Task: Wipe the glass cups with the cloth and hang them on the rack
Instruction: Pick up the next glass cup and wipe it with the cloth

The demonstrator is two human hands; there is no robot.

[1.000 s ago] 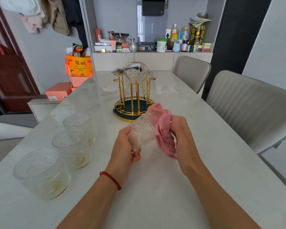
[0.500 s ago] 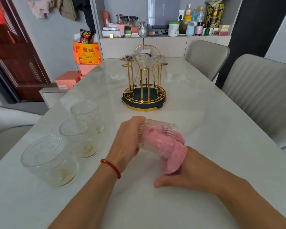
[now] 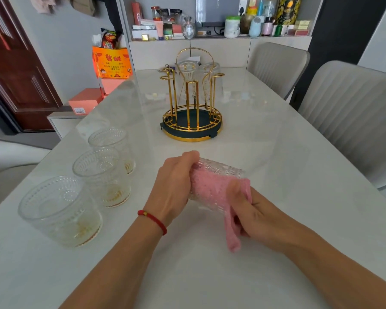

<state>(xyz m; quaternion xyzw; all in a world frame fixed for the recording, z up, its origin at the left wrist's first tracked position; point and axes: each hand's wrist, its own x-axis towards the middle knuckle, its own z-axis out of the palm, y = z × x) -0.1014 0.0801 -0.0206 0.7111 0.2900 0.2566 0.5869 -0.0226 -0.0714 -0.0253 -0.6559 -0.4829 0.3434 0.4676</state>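
L hand (image 3: 173,186) grips base end of a glass cup (image 3: 218,172), cup lying on its side just above the table (image 3: 276,152), mouth facing right. Pink cloth (image 3: 212,188) is stuffed inside cup, tail hanging out. R hand (image 3: 254,216) closed on cloth at cup mouth, fingers partly inside. Three more cups (image 3: 103,175) w/ brownish residue stand upright in a row at left of table. Gold rack (image 3: 192,103) w/ dark base sits further back at center, two cups (image 3: 188,72) hung upside down on it. Chairs (image 3: 352,117) at right.
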